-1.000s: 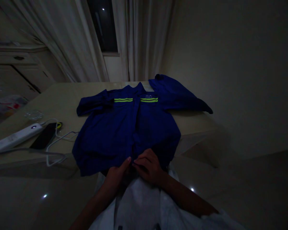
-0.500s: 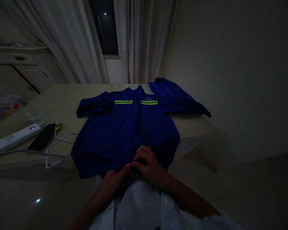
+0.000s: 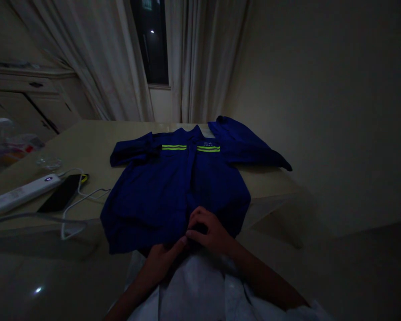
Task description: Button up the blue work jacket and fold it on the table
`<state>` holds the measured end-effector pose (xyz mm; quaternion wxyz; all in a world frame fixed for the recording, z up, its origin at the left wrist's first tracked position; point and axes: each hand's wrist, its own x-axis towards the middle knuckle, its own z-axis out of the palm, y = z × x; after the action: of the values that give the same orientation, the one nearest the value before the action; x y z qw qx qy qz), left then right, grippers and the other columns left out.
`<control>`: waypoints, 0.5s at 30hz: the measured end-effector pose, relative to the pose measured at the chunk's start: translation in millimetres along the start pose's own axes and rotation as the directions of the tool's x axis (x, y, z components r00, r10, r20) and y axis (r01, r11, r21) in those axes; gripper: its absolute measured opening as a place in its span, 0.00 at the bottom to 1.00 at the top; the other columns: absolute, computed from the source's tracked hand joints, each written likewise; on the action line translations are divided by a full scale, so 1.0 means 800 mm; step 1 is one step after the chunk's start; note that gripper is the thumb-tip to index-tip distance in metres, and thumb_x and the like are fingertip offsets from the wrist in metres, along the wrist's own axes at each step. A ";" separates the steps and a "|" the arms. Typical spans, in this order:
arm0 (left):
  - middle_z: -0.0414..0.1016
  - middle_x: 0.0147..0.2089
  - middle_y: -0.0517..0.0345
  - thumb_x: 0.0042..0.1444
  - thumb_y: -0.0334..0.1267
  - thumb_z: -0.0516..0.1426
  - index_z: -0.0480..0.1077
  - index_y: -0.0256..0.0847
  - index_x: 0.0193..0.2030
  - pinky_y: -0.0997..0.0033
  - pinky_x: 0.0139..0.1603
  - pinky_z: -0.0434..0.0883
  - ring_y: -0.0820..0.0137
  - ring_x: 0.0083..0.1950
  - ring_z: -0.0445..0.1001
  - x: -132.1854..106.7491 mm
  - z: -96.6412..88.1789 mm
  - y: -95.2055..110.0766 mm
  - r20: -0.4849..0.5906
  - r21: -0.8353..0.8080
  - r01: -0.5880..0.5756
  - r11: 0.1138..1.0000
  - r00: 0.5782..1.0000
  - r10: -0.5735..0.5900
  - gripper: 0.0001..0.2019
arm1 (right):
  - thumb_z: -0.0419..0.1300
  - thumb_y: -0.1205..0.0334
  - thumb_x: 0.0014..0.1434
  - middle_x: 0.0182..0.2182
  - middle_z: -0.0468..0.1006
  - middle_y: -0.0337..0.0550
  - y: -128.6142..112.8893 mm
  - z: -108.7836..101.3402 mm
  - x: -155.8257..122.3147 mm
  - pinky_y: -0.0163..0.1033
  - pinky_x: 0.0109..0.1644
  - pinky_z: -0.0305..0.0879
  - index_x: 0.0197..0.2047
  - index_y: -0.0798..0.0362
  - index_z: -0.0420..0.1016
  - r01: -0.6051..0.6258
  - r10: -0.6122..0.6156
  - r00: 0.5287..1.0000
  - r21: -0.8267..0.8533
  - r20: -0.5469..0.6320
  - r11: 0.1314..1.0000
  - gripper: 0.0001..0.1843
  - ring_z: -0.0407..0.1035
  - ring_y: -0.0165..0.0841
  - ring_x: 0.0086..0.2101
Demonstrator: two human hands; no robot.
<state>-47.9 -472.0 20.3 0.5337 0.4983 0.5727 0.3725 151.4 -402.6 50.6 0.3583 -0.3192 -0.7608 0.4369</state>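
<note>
A dark blue work jacket (image 3: 153, 191) with yellow-green stripes across the chest lies front up, its collar pointing away from me. Its lower part hangs over the near table edge toward my body. My left hand (image 3: 165, 257) pinches the bottom hem near the middle of the front opening. Right beside it, my right hand (image 3: 209, 229) has its thumb and curled fingers closed on the same hem. The two thumb tips almost meet. What lies under my fingers, perhaps a fastener, is hidden and too dark to make out.
The pale table (image 3: 96, 133) carries a white power strip (image 3: 25, 191), a black phone (image 3: 62, 194) and a white cable (image 3: 75, 207) drooping over the edge. Clear plastic (image 3: 49, 162) sits behind them. Curtains (image 3: 200, 62) hang beyond, with a wall at the right.
The view has tilted slightly, so the whole scene sits a little lower. Both hands stay at the hem, with only small finger shifts. The jacket lies as before.
</note>
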 end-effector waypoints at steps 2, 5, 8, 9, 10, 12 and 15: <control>0.85 0.47 0.49 0.57 0.62 0.60 0.82 0.39 0.43 0.65 0.56 0.74 0.56 0.50 0.81 -0.002 -0.003 0.000 0.057 0.018 0.011 1.000 0.998 -0.012 0.26 | 0.70 0.59 0.62 0.41 0.74 0.42 0.000 0.006 -0.008 0.42 0.51 0.67 0.37 0.50 0.79 -0.014 0.014 0.999 -0.003 -0.053 1.000 0.06 0.72 0.35 0.44; 0.85 0.43 0.51 0.58 0.62 0.59 0.83 0.39 0.41 0.67 0.51 0.75 0.58 0.48 0.81 -0.006 -0.014 0.004 0.117 0.107 0.077 0.991 0.989 -0.089 0.26 | 0.68 0.59 0.64 0.42 0.75 0.42 0.002 0.015 -0.014 0.43 0.52 0.67 0.38 0.50 0.78 0.014 -0.014 0.997 -0.006 -0.082 1.000 0.06 0.72 0.36 0.45; 0.84 0.38 0.52 0.58 0.65 0.57 0.82 0.39 0.36 0.69 0.44 0.74 0.59 0.43 0.80 -0.009 -0.020 0.007 0.093 0.141 0.140 0.980 0.984 -0.154 0.29 | 0.64 0.61 0.67 0.42 0.76 0.43 0.005 0.019 -0.017 0.45 0.54 0.66 0.41 0.49 0.76 0.108 -0.112 0.987 -0.046 -0.116 0.993 0.03 0.72 0.36 0.46; 0.83 0.36 0.52 0.57 0.67 0.57 0.81 0.39 0.32 0.70 0.42 0.73 0.60 0.41 0.79 -0.009 -0.019 0.008 0.048 0.129 0.160 0.979 0.985 -0.168 0.30 | 0.63 0.62 0.68 0.42 0.77 0.43 0.006 0.020 -0.018 0.46 0.54 0.66 0.41 0.49 0.75 0.142 -0.151 0.981 -0.078 -0.122 0.987 0.02 0.72 0.36 0.46; 0.82 0.33 0.52 0.55 0.68 0.57 0.79 0.39 0.29 0.70 0.39 0.72 0.61 0.39 0.78 -0.009 -0.017 0.010 -0.003 0.112 0.175 0.978 0.984 -0.176 0.30 | 0.63 0.62 0.68 0.42 0.78 0.43 0.006 0.020 -0.020 0.46 0.54 0.66 0.42 0.49 0.74 0.174 -0.188 0.974 -0.118 -0.123 0.978 0.01 0.73 0.37 0.46; 0.79 0.29 0.54 0.50 0.69 0.59 0.76 0.40 0.25 0.71 0.35 0.71 0.63 0.35 0.76 -0.007 -0.011 0.016 -0.105 0.071 0.173 0.982 0.981 -0.165 0.29 | 0.63 0.63 0.66 0.42 0.78 0.44 0.007 0.022 -0.023 0.47 0.54 0.66 0.43 0.48 0.74 0.232 -0.258 0.960 -0.201 -0.113 0.952 0.02 0.73 0.37 0.46; 0.74 0.25 0.57 0.45 0.68 0.62 0.71 0.42 0.22 0.71 0.30 0.67 0.66 0.30 0.71 -0.005 -0.003 0.027 -0.156 0.028 0.140 0.990 0.979 -0.134 0.28 | 0.64 0.63 0.65 0.42 0.79 0.45 0.008 0.025 -0.025 0.47 0.51 0.67 0.45 0.48 0.74 0.304 -0.353 0.928 -0.306 -0.118 0.902 0.06 0.73 0.38 0.44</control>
<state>-46.7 -470.4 42.4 0.5024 0.4378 0.6523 0.3611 146.6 -425.2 32.3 0.4416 -0.2699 -0.8247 0.2280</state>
